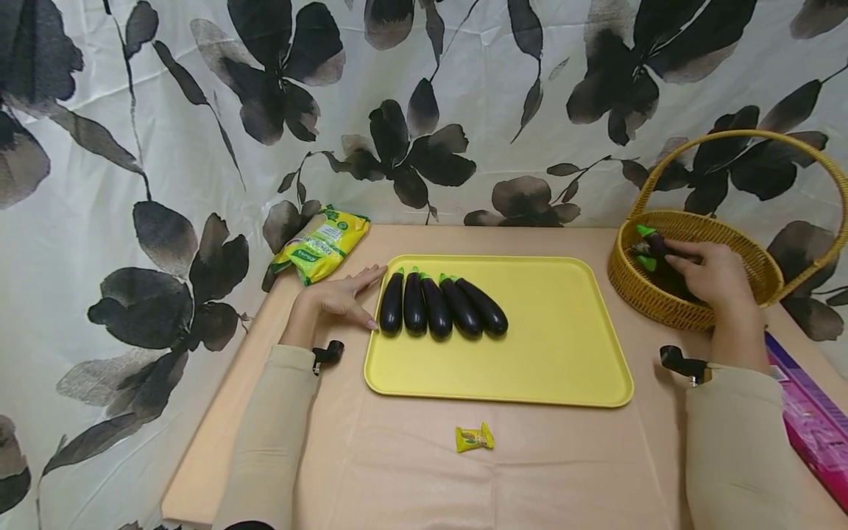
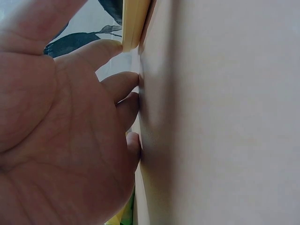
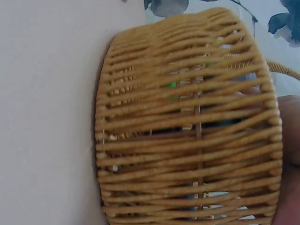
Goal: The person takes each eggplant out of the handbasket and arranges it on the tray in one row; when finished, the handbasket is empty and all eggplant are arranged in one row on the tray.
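My left hand [image 1: 341, 296] is at the left edge of a yellow tray [image 1: 563, 331], fingers spread, touching its rim. In the left wrist view the fingertips of this hand [image 2: 70, 122] rest against the tabletop and the tray's edge. Several dark eggplants [image 1: 437, 308] with green tops lie side by side on the tray's left half. My right hand [image 1: 718, 276] reaches into a wicker basket [image 1: 669, 305] and grips an eggplant [image 1: 656, 241] there. More eggplants lie under it, partly hidden. The basket's woven wall [image 3: 187, 140] blocks most of the right wrist view.
A yellow-green packet [image 1: 324, 243] lies at the table's back left corner. A small yellow wrapped piece [image 1: 474, 438] sits in front of the tray. On the right, beside my forearm, is a pink and purple box [image 1: 811, 419]. The basket's tall handle [image 1: 748, 134] arches overhead.
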`<state>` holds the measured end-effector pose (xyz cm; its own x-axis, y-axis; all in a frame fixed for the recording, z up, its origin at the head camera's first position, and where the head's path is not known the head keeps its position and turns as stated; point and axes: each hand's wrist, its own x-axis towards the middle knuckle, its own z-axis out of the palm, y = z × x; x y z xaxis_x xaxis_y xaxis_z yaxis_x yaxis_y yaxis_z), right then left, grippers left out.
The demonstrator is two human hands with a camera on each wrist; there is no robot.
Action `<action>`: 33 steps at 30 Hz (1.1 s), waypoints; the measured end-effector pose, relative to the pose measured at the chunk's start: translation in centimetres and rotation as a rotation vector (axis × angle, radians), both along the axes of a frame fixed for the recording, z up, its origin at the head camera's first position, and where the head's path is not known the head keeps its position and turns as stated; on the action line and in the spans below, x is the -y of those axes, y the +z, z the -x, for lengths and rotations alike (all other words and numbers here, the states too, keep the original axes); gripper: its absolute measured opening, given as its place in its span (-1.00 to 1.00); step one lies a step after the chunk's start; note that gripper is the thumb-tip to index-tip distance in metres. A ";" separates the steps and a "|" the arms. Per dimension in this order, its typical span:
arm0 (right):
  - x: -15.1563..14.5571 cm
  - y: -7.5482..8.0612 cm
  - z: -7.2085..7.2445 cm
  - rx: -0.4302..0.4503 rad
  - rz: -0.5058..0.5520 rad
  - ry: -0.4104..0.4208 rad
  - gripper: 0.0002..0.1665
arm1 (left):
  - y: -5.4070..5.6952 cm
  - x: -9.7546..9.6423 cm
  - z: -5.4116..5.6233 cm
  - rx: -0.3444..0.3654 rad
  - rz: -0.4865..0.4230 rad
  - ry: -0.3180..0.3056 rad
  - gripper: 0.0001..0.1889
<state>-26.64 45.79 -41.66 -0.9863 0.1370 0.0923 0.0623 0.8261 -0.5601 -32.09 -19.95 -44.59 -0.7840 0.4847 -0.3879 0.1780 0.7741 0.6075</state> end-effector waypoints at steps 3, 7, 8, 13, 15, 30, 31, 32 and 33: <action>0.6 0.0 -0.1 -0.052 0.021 -0.047 -0.38 | 0.0 0.0 0.0 0.002 -0.002 0.001 0.46; 1.6 0.3 -0.1 -0.133 0.066 -0.111 -0.41 | 0.2 0.0 0.1 0.000 -0.001 0.000 0.46; 1.8 0.4 -0.1 -0.145 0.079 -0.128 -0.42 | 0.2 0.0 0.1 -0.003 0.001 -0.002 0.46; 2.8 0.8 -0.2 -0.200 0.147 -0.206 -0.44 | 0.2 0.1 0.2 -0.008 0.009 -0.006 0.47; 3.1 0.9 -0.3 -0.235 0.179 -0.225 -0.47 | 0.2 0.1 0.2 -0.006 0.011 -0.005 0.47; 8.8 1.2 0.0 -0.506 0.286 0.046 -0.59 | -0.2 0.0 0.0 -0.001 0.005 0.010 0.46; 9.1 1.2 0.1 -0.511 0.285 0.064 -0.60 | -0.2 0.0 0.0 -0.001 0.004 0.010 0.46; 9.5 1.2 0.1 -0.514 0.279 0.078 -0.60 | -0.1 -0.1 0.0 -0.001 0.003 0.011 0.46; 9.8 1.2 0.1 -0.513 0.279 0.091 -0.60 | -0.1 -0.1 0.0 0.000 0.000 0.010 0.46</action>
